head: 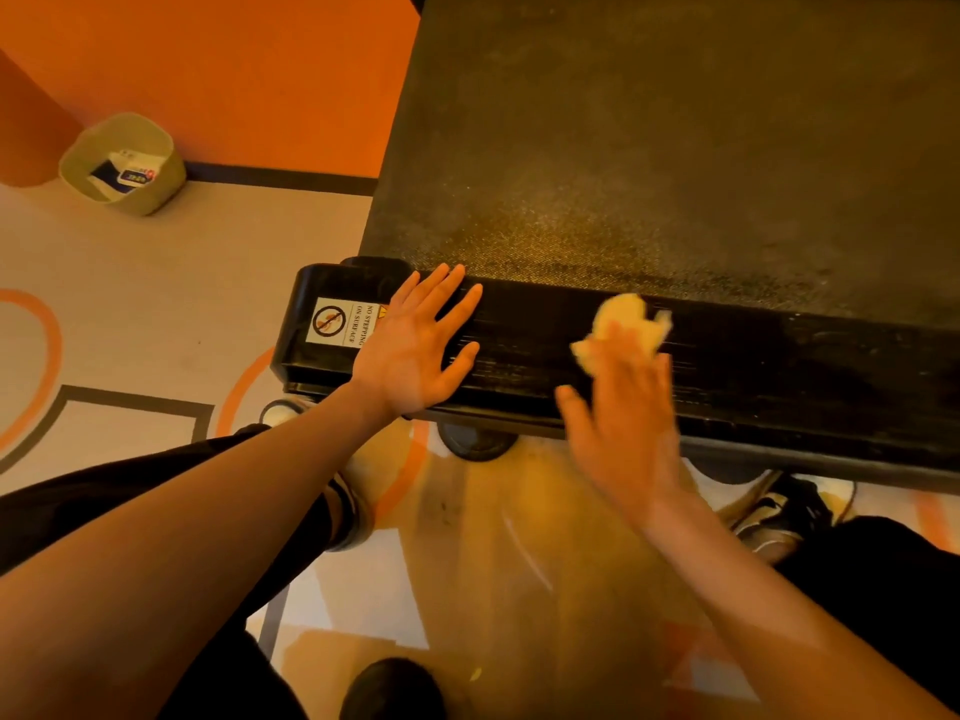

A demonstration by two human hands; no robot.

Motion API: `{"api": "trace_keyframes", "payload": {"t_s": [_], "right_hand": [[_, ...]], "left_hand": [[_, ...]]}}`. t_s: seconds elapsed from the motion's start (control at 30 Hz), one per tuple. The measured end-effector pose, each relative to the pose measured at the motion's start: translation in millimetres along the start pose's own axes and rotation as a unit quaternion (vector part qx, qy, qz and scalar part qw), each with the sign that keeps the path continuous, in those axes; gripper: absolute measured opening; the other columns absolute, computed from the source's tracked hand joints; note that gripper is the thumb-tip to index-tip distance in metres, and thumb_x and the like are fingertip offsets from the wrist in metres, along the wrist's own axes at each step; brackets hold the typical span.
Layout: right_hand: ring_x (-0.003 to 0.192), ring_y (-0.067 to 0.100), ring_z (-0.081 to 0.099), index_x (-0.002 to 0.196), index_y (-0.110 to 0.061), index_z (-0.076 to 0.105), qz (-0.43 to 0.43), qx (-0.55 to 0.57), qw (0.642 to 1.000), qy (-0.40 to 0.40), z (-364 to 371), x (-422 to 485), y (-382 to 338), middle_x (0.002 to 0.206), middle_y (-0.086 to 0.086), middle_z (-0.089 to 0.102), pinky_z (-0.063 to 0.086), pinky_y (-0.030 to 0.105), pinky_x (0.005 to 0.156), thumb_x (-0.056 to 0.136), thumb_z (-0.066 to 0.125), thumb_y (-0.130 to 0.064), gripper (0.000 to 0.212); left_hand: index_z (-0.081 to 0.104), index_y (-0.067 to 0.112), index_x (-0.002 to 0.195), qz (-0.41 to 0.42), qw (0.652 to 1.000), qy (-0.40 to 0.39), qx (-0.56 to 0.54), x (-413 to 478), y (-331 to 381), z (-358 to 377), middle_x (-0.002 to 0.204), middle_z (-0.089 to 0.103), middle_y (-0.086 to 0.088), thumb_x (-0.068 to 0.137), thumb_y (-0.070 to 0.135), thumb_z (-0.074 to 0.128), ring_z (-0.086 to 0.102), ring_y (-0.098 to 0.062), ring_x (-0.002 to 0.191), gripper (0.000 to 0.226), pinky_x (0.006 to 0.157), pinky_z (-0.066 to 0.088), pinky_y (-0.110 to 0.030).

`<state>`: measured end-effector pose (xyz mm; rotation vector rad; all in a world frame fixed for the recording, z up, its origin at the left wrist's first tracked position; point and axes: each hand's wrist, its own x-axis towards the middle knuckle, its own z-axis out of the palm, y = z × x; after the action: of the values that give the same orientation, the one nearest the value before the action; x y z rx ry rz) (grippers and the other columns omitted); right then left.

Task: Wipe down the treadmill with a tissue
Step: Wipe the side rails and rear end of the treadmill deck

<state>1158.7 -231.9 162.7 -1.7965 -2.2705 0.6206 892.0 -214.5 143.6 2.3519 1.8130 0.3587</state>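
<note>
The treadmill (779, 366) fills the upper right: a dusty dark belt (649, 148) and a glossy black end cover along its near edge. My left hand (421, 345) lies flat on the cover's left part with fingers spread, beside a white "no stepping on surface" sticker (340, 322). My right hand (623, 407) presses a crumpled pale tissue (623, 322) against the cover with straight fingers; the hand is blurred by motion. Part of the tissue is hidden under the fingers.
A pale green waste bin (122, 163) with some packaging inside stands on the floor at the left, by the orange wall (234, 70). My shoes (779, 511) and dark trouser legs are below the treadmill's end. The floor has orange and grey markings.
</note>
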Motion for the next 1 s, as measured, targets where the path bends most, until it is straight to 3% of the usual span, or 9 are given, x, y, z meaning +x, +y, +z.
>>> {"api": "trace_keyframes", "payload": {"t_s": [0.1, 0.2, 0.37, 0.47, 0.6, 0.73, 0.87, 1.0], "right_hand": [[0.161, 0.018, 0.003, 0.164, -0.022, 0.025, -0.164, -0.083, 0.982, -0.041, 22, -12, -19, 0.173, 0.002, 0.014, 0.005, 0.049, 0.13, 0.104, 0.022, -0.055, 0.069], [0.161, 0.02, 0.004, 0.165, -0.021, 0.018, -0.225, -0.171, 0.958, -0.05, 3, -28, 39, 0.173, 0.003, 0.013, 0.011, 0.05, 0.129, 0.107, 0.023, -0.051, 0.066], [0.16, 0.03, 0.011, 0.165, -0.02, 0.018, -0.262, -0.287, 0.92, -0.052, -29, -40, 125, 0.171, 0.012, 0.02, 0.015, 0.054, 0.127, 0.105, 0.03, -0.045, 0.066], [0.16, 0.035, 0.01, 0.164, -0.018, 0.018, -0.294, -0.284, 0.912, -0.041, -11, -28, 87, 0.171, 0.011, 0.018, 0.014, 0.054, 0.127, 0.102, 0.035, -0.046, 0.07], [0.16, 0.035, -0.002, 0.166, -0.022, 0.007, -0.346, -0.296, 0.889, -0.053, 28, -7, 23, 0.174, 0.009, 0.004, 0.01, 0.052, 0.128, 0.106, 0.028, -0.044, 0.068], [0.16, 0.034, 0.002, 0.166, -0.023, 0.018, -0.386, -0.34, 0.856, -0.056, -8, -7, 91, 0.174, 0.007, 0.004, 0.012, 0.053, 0.128, 0.104, 0.037, -0.04, 0.067], [0.159, 0.038, 0.01, 0.164, -0.022, 0.025, -0.373, -0.355, 0.855, -0.058, -33, -13, 131, 0.173, 0.012, 0.011, 0.019, 0.055, 0.125, 0.103, 0.03, -0.044, 0.066], [0.159, 0.039, 0.01, 0.162, -0.024, 0.032, -0.383, -0.319, 0.865, -0.053, -9, -10, 81, 0.172, 0.012, 0.014, 0.014, 0.054, 0.126, 0.103, 0.03, -0.044, 0.062]], "left_hand": [[0.041, 0.009, 0.157, 0.004, 1.0, 0.005, 0.001, 0, -1, 0, 0.165, 0.032, -0.02, 0.103, 0.048, 0.042, 0.024, -0.037, 0.155, 0.066, 0.128, 0.014, -0.053], [0.042, 0.008, 0.156, 0.006, 1.0, 0.006, 0.003, 0, 1, 1, 0.164, 0.033, -0.021, 0.103, 0.047, 0.041, 0.025, -0.038, 0.155, 0.066, 0.127, 0.015, -0.055], [0.042, 0.008, 0.157, 0.004, 1.0, 0.01, -0.002, 0, 0, 1, 0.165, 0.032, -0.02, 0.103, 0.048, 0.039, 0.024, -0.037, 0.155, 0.067, 0.128, 0.011, -0.052], [0.041, 0.009, 0.157, 0.001, 1.0, 0.005, -0.001, 0, 1, 1, 0.165, 0.031, -0.02, 0.103, 0.048, 0.04, 0.023, -0.037, 0.156, 0.068, 0.129, 0.008, -0.049], [0.042, 0.008, 0.157, 0.006, 1.0, 0.006, 0.005, 0, -1, 0, 0.164, 0.033, -0.022, 0.103, 0.047, 0.042, 0.025, -0.039, 0.155, 0.067, 0.128, 0.011, -0.052], [0.043, 0.007, 0.156, 0.007, 1.0, 0.01, 0.003, 1, 0, 1, 0.163, 0.034, -0.022, 0.102, 0.046, 0.043, 0.026, -0.04, 0.154, 0.066, 0.127, 0.013, -0.054], [0.041, 0.009, 0.157, 0.008, 1.0, 0.009, 0.002, 0, -1, 1, 0.165, 0.032, -0.02, 0.103, 0.048, 0.04, 0.023, -0.038, 0.155, 0.067, 0.128, 0.01, -0.052], [0.041, 0.009, 0.157, 0.003, 1.0, 0.005, 0.004, 0, -1, 1, 0.165, 0.032, -0.021, 0.103, 0.048, 0.04, 0.023, -0.038, 0.155, 0.067, 0.128, 0.009, -0.049]]}}
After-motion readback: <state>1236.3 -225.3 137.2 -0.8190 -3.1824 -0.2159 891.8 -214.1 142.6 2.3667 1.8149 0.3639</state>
